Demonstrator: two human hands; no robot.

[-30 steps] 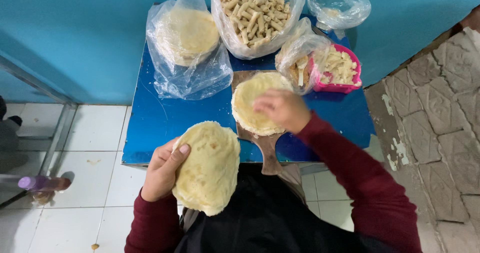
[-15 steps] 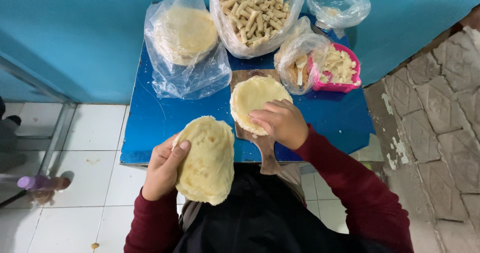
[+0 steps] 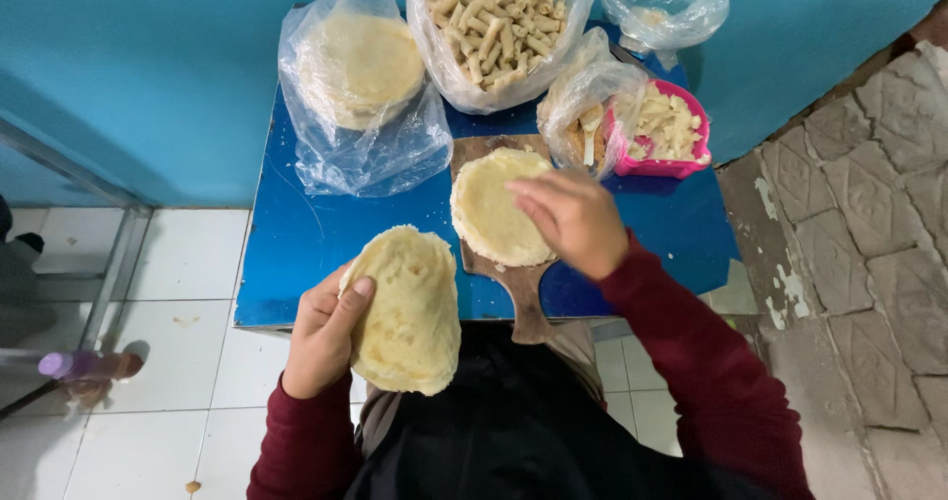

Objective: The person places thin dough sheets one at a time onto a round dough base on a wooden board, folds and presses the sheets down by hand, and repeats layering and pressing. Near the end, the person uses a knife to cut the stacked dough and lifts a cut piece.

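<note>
Holding stack of round flatbreads [image 3: 410,307]: left hand [image 3: 324,334], thumb on top, stack low over near table edge. Right hand [image 3: 570,222] holds nothing, fingers loose, flat over single flatbread [image 3: 491,207] on wooden board [image 3: 520,293]. Blue table [image 3: 296,243] behind: bag of flatbreads [image 3: 360,66], bag of rolled sticks [image 3: 494,21], pink tub [image 3: 667,135].

Soft, even light falls from above, bright enough that colours read clearly. The glossy blue tabletop [image 3: 296,243] carries a dull sheen, and the clear plastic bags [image 3: 360,105] at the far side show small white glints. A dim shadow lies on the white floor tiles [image 3: 178,362] to the left. The right hand [image 3: 573,219] is slightly motion-blurred. Straight edges bow outward toward the frame's corners.
</note>
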